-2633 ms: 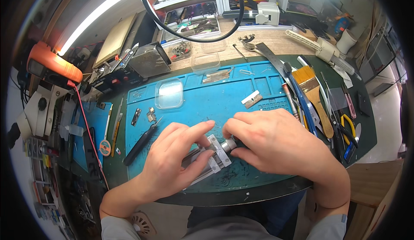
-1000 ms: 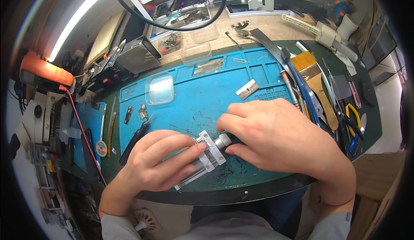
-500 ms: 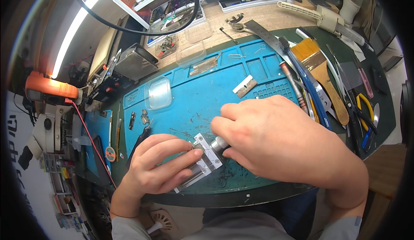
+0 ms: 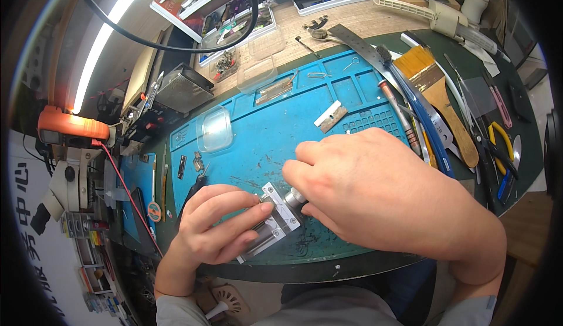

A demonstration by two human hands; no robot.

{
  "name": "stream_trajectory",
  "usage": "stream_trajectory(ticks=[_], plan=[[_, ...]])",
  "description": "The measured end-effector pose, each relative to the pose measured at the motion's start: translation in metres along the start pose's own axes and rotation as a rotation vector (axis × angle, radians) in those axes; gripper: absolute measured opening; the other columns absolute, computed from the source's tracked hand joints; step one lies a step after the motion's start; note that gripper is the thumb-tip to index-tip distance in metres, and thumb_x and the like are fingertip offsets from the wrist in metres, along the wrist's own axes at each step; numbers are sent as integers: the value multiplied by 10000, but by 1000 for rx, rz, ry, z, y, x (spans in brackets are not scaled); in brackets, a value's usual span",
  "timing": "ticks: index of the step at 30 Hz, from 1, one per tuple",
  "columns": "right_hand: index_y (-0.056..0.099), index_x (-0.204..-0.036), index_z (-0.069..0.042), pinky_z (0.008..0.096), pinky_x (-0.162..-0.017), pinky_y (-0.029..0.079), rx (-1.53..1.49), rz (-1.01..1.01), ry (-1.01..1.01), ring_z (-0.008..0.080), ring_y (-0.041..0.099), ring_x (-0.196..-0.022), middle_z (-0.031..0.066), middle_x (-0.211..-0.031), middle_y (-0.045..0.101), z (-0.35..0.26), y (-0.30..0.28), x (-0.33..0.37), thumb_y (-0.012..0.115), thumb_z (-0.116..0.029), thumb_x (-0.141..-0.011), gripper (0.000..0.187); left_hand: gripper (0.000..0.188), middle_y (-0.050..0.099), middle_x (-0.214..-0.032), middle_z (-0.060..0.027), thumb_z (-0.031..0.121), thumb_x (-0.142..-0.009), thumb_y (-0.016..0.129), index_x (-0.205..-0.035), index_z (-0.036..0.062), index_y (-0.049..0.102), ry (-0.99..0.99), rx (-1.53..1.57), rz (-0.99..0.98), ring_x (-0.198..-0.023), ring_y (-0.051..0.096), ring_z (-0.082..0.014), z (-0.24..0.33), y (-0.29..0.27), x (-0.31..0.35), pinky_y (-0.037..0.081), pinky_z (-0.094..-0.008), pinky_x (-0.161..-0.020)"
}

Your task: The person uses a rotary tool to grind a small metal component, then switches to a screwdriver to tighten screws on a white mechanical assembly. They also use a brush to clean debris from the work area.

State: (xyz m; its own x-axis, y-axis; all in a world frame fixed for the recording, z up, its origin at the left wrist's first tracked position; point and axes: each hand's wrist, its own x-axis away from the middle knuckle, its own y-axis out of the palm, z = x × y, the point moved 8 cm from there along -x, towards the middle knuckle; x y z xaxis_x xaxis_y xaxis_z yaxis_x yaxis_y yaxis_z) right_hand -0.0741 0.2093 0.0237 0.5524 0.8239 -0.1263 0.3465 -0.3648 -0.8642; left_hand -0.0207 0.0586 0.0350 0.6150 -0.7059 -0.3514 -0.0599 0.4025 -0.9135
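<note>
A small silver metal clamp (image 4: 285,220) with screws in its end plate lies low on the blue work mat (image 4: 264,150). My left hand (image 4: 220,223) is closed around its left part, fingers resting across the top. Its round metal knob (image 4: 294,198) sticks out toward the right. The fingers of my right hand (image 4: 375,188) are wrapped round that knob, and they hide most of it. Whatever sits between the clamp's jaws is mostly covered by my left fingers.
A clear plastic lid (image 4: 214,129) and a razor blade (image 4: 331,116) lie on the mat. To the right are a wide brush (image 4: 431,80), a steel ruler (image 4: 358,41) and yellow-handled pliers (image 4: 498,144). A black cable (image 4: 170,47) loops overhead. An orange device (image 4: 73,126) stands at left.
The view has shifted slightly. Both hands keep their hold on the clamp and its knob, with hardly any visible movement.
</note>
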Motion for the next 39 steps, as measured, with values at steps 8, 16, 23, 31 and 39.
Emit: stream_trajectory(ticks=[8,16,23,31,39], plan=[[607,-914,-19,411,-716,552,3,8,-9,302,689,-834,97,-872,631,1,0,-1,728,-162,-866,193,295,678,-1070,-82,185,-856,715,-1116,68,788,5,5,-11,-894,658,-253,0,1,0,550,-358,-771],[618,-870,-17,406,-684,551,16,34,-21,302,685,-795,98,-835,621,1,2,-1,724,-165,-872,182,300,677,-1073,-85,177,-857,716,-1126,64,783,-4,7,-8,-888,660,-257,-1,1,0,556,-362,-775],[625,-852,-21,409,-676,550,28,38,-26,299,682,-785,98,-820,615,-1,0,-1,719,-175,-879,183,308,676,-1067,-91,157,-851,710,-1132,51,779,6,8,-4,-883,661,-257,0,0,-1,558,-364,-773],[610,-876,-30,404,-671,549,36,-6,-7,298,686,-792,95,-822,620,0,3,-6,709,-154,-875,158,286,677,-1037,-107,221,-911,668,-1084,24,781,13,6,12,-869,656,-259,-1,2,2,540,-361,-755],[571,-881,-43,398,-658,545,34,71,-16,295,687,-796,91,-818,623,0,1,-4,705,-114,-838,158,367,679,-1023,-117,335,-963,647,-1061,10,783,-4,8,5,-861,657,-262,-1,1,1,528,-365,-753]])
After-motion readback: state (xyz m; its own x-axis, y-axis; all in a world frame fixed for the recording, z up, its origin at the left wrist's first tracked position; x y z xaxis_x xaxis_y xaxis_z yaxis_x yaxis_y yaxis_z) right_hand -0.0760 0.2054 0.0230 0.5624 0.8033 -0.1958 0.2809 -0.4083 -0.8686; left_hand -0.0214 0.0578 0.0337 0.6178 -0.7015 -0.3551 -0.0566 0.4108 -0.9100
